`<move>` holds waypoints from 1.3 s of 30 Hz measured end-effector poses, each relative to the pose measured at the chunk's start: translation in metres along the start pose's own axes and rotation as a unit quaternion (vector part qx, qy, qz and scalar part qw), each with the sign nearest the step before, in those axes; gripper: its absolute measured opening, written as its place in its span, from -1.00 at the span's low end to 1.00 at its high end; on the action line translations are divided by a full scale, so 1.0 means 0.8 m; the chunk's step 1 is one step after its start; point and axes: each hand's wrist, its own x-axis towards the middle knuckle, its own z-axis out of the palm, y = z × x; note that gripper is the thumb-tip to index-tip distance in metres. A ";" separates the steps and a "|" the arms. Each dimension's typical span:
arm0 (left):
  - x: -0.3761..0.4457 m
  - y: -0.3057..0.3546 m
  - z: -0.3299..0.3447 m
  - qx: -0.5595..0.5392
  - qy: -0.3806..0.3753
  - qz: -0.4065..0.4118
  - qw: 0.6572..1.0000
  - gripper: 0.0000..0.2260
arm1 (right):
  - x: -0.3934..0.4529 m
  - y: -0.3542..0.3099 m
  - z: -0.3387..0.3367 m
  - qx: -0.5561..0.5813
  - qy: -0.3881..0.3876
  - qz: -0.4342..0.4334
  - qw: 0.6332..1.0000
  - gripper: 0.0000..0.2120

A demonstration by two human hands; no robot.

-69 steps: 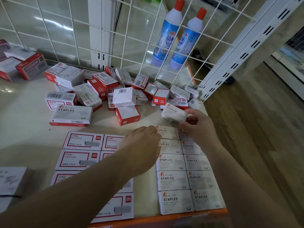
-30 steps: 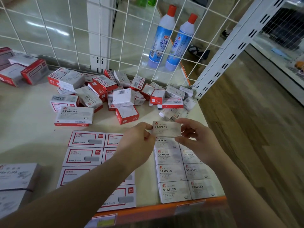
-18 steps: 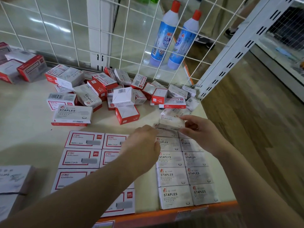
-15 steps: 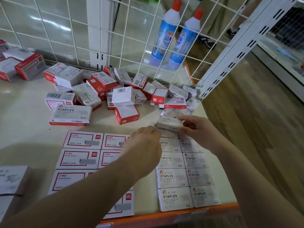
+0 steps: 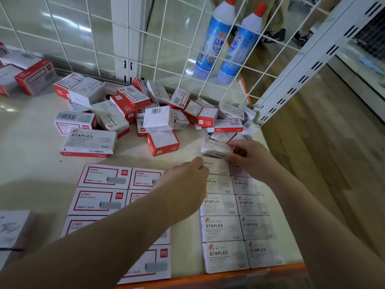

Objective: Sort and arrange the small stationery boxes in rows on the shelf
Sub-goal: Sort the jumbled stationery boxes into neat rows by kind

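We judge the staple box (image 5: 215,148), pinched tilted in our right hand (image 5: 248,158) fingers above the grey rows, small, stiff and dense, best held by its short ends; our left hand (image 5: 184,184) fingers curl out of sight.

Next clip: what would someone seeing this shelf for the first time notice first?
Probably the jumbled heap of red-and-white cardboard staple boxes at the back of the cream shelf, against the neat grey-white STAPLES rows near the front right. At the far end of those rows the right hand holds one grey-white staple box. Two blue cleaner bottles stand behind the wire grid.
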 end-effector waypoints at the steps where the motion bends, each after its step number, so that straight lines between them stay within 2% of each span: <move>1: 0.000 0.000 -0.001 -0.005 -0.002 -0.001 1.000 -0.77 | 0.001 0.001 0.000 0.003 0.003 0.000 1.000 -0.83; 5: 0.001 0.000 0.000 -0.007 0.008 0.012 1.000 -0.71 | 0.003 0.002 0.006 0.017 0.024 0.000 1.000 -0.74; 9: 0.006 -0.001 0.001 -0.005 0.020 0.008 1.000 -0.71 | 0.006 0.000 0.008 0.046 0.014 -0.002 0.999 -0.65; 15: 0.012 -0.003 0.001 -0.020 0.036 0.003 0.999 -0.74 | 0.003 -0.010 0.003 0.039 0.001 -0.021 0.999 -0.70; 32: 0.019 -0.006 -0.001 -0.051 0.017 -0.026 0.998 -0.74 | 0.006 -0.004 0.009 0.041 0.000 -0.004 0.999 -0.64; 39: 0.016 -0.006 -0.008 -0.058 0.024 0.001 0.998 -0.77 | 0.007 0.000 0.016 0.058 0.022 0.004 0.998 -0.66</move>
